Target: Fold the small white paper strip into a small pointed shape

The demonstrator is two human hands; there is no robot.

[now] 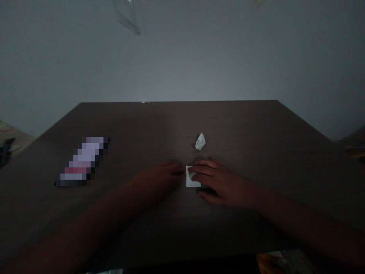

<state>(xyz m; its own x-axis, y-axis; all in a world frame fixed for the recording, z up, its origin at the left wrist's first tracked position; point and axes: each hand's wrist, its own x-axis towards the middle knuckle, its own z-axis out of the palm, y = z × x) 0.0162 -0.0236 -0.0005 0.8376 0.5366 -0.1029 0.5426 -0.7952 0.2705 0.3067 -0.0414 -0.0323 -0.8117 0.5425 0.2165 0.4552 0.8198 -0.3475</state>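
Note:
A small square of white paper [188, 183] lies on the brown table, with a line of tiny print along its near edge. My right hand [221, 182] rests over its right part, palm down, fingers spread and stretched across it, thumb apart below. From the left, my left hand [161, 177] reaches in low over the table, fingers stretched out and their tips at the paper's left edge. Dim light makes those left fingertips hard to make out. Beyond my right hand sits a small folded or crumpled piece of white paper [200, 141].
A phone [85, 158], its screen blurred out, lies on the left of the wood-grain table [148, 129]. A pale wall [199, 57] stands behind the far edge, where a tiny light scrap [145, 102] sits. Something clear and plastic-like [127, 15] hangs on the wall.

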